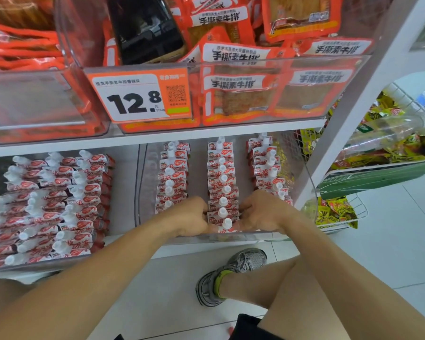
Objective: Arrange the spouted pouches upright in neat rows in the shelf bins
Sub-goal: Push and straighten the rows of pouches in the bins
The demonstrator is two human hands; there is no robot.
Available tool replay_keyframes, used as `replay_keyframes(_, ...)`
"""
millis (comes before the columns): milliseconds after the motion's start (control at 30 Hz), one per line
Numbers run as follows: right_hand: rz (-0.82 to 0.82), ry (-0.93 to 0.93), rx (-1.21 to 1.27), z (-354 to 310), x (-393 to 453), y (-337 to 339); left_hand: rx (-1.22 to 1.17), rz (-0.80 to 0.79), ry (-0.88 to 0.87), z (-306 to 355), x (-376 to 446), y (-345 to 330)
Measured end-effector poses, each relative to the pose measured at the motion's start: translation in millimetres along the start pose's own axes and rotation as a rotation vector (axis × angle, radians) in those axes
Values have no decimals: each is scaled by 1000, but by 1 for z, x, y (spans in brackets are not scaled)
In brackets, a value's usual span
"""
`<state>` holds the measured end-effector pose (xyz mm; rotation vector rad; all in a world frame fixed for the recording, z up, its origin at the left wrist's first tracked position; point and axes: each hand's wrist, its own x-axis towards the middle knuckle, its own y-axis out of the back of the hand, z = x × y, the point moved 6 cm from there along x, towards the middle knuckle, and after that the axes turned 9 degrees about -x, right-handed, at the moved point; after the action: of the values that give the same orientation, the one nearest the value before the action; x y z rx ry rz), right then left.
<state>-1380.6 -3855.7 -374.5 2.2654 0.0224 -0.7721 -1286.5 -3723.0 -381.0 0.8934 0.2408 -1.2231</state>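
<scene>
- Clear plastic left bin [123,200] sits on the lower shelf, filled with red-and-white pouches [59,204] in slanting rows that lean to the left.
- Next to it on the right, the middle bin [142,182] holds three rows of pouches running front to back: left row [172,177], centre row [222,177], right row [268,168]. White caps point up.
- Left hand [189,217] sits at the front of the bin, between the left and centre rows, fingers curled against the left edge of the centre row's front pouches; whether it pinches one I cannot tell.
- Right hand [260,213] mirrors it on the other side of the centre row, fingers curled in towards the same pouches.
- To do this step well, in my judgement: squeeze evenly from both sides, keep the front pouch [225,225] upright with its cap in line with those behind, and avoid nudging the neighbouring rows.
- Far right, a wire basket [353,212] holds yellow packets [334,214].
</scene>
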Motion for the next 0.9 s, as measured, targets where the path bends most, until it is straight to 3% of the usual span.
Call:
replay_keyframes(133, -3, -26, -24, 5, 5, -2, -49, -22, 38, -2, 3, 2)
replay_keyframes(300, -8, -19, -105, 2, 3, -4, 116, 75, 35, 2, 7, -8)
replay_keyframes(467, -101, -2, -97, 0, 3, -9, 87, 100, 78, -2, 10, -10)
replay_keyframes(667, -97, -72, -70, 2, -3, -1, 56, 53, 72, -1, 10, 5)
replay_keyframes(733, 53, -72, 13, 0, -1, 9, -92, 169, 35, 3, 9, 18)
replay_keyframes(800, 198, -112, 256, -3, 2, 11, -361, 250, 27, 10, 7, 17)
replay_keyframes(900, 240, -115, 439, -9, 9, -5, -576, 195, 7, 13, 14, -6)
